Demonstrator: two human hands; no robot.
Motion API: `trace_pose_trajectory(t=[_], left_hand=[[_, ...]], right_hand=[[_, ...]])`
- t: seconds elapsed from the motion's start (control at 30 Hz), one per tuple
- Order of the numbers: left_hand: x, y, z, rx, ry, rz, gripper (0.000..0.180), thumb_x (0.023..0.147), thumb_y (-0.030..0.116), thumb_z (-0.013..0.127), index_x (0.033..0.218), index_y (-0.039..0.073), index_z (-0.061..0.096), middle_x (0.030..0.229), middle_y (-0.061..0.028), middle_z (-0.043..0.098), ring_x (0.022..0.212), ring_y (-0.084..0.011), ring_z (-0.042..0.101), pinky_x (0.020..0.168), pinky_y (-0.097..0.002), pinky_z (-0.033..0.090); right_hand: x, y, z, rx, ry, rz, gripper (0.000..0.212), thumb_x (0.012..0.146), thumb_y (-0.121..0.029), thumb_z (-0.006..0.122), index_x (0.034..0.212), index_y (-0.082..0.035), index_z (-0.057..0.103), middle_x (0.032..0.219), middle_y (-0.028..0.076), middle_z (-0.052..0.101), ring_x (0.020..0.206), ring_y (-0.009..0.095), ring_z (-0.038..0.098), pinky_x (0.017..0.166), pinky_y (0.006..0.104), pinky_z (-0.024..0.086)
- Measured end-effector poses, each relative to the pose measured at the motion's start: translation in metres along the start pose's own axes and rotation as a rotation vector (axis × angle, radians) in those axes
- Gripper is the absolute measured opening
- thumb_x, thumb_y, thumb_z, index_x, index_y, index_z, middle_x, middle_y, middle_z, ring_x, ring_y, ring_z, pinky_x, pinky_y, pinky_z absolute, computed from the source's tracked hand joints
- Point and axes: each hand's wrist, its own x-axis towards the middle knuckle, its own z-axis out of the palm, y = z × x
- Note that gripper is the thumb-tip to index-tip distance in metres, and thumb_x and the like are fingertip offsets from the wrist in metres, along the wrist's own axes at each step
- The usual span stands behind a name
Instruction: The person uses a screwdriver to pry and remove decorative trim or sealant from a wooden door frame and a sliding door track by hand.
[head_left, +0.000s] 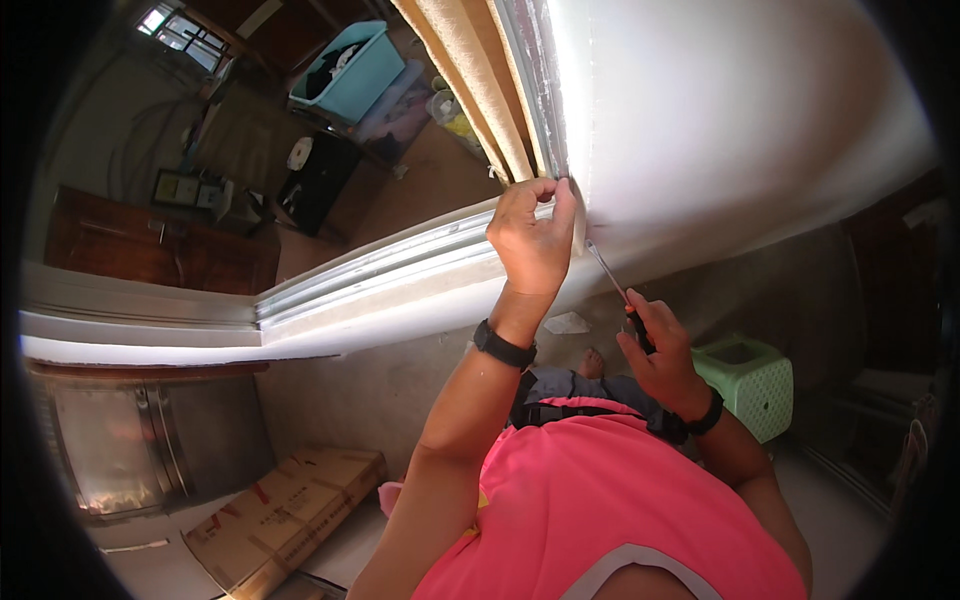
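While the left hand is pinching its fingers at the window frame, around what I cannot tell, the right hand is curling its fingers snugly around a screwdriver, whose tip is pointing up beside the frame's lower corner. Work is seemingly continuing, with nothing showing as finished. A tan curtain is hanging just beside the left hand, perhaps crowding it, while a green stool and a cardboard box are resting lower, apparently blocking nothing

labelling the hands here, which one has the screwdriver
The right hand, the lower one, nearer the green stool: it grips the screwdriver. The left hand, raised to the window frame, shows none.
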Motion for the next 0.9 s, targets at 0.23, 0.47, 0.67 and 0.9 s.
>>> trace_pose_trajectory(t=[0.23, 0.47, 0.67, 0.9], left_hand=[[-0.001, 0.007, 0.002, 0.084, 0.036, -0.059, 0.009, 0.079, 0.006, 0.078, 0.08, 0.001, 0.07, 0.072, -0.0098, 0.07, 0.064, -0.0165, 0.067, 0.062, -0.0281, 0.053], [0.007, 0.019, -0.004, 0.152, -0.04, -0.134, 0.009, 0.08, 0.007, 0.076, 0.08, -0.002, 0.072, 0.07, -0.0105, 0.07, 0.061, -0.0158, 0.066, 0.061, -0.0279, 0.052], [0.009, 0.019, -0.005, 0.168, -0.074, -0.196, 0.01, 0.081, 0.008, 0.075, 0.081, -0.002, 0.073, 0.07, -0.0095, 0.071, 0.061, -0.0141, 0.066, 0.062, -0.027, 0.053], [-0.006, -0.021, -0.009, 0.101, -0.202, -0.067, 0.014, 0.079, 0.006, 0.077, 0.089, -0.001, 0.072, 0.08, -0.0109, 0.072, 0.068, -0.0181, 0.068, 0.063, -0.0298, 0.054]], right_hand=[[-0.003, -0.004, -0.003, -0.003, -0.004, 0.047, 0.055, 0.085, -0.004, 0.069, 0.138, -0.001, 0.053, 0.106, 0.018, 0.063, 0.093, 0.033, 0.064, 0.079, 0.0364, 0.052], [0.0, -0.001, -0.005, 0.005, 0.022, 0.041, 0.054, 0.085, -0.004, 0.069, 0.137, -0.002, 0.054, 0.106, 0.017, 0.064, 0.089, 0.033, 0.066, 0.076, 0.0367, 0.053], [-0.001, 0.002, -0.004, 0.041, 0.024, 0.042, 0.054, 0.086, -0.006, 0.069, 0.138, -0.004, 0.054, 0.103, 0.016, 0.064, 0.088, 0.033, 0.066, 0.075, 0.0371, 0.054], [-0.005, 0.008, -0.003, 0.034, 0.03, 0.029, 0.054, 0.087, -0.009, 0.067, 0.139, -0.003, 0.052, 0.105, 0.016, 0.063, 0.088, 0.033, 0.066, 0.074, 0.0371, 0.053]])
